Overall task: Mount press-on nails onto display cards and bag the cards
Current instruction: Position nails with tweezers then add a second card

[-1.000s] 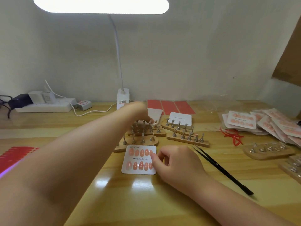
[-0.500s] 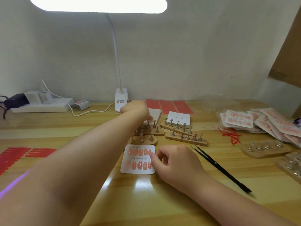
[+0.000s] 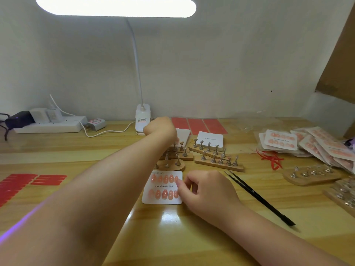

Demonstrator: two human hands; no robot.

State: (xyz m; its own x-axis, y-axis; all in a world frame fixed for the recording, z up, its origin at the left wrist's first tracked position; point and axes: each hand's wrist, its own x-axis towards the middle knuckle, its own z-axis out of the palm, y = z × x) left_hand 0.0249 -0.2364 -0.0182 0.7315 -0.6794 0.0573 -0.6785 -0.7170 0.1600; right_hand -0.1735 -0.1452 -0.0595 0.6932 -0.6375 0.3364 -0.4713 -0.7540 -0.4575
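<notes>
ten peach nails are sitting in two rows of five on the display card (image 3: pixel 162 187), which is lying flat on the worktop (image 3: pixel 134 237) and is serving here as the landmark. at the card's right edge the right hand (image 3: pixel 208 192) is resting, its fingers (image 3: pixel 180 184) curling in and pressing or pinching that edge; i cannot tell whether they are gripping the card or only steadying it. if that pressure is sliding across the outermost nails, it could be nudging one crooked or lifting it off its adhesive.

right of the card, black tweezers (image 3: pixel 257 197) are lying loose, near the right forearm; a careless sweep of that arm could be knocking them off the front of the worktop.

just beyond the card, wooden stands (image 3: pixel 173 164) with small metal pegs are crowding together, and more such stands (image 3: pixel 217 162) are sitting beyond and to the right. the left hand (image 3: pixel 160 129) is reaching over them, its fingers pointing down and hidden behind the knuckles, so i cannot tell whether they are holding anything. the forearm is passing low across the card's left side, so dragging it back could be shifting the card or toppling a stand.

far right of the card, finished bagged cards (image 3: pixel 280 140) are piling up; that slippery stack could be sliding. beyond everything, red adhesive sheets (image 3: pixel 197 124) are lying by the lamp base (image 3: pixel 142 117).
</notes>
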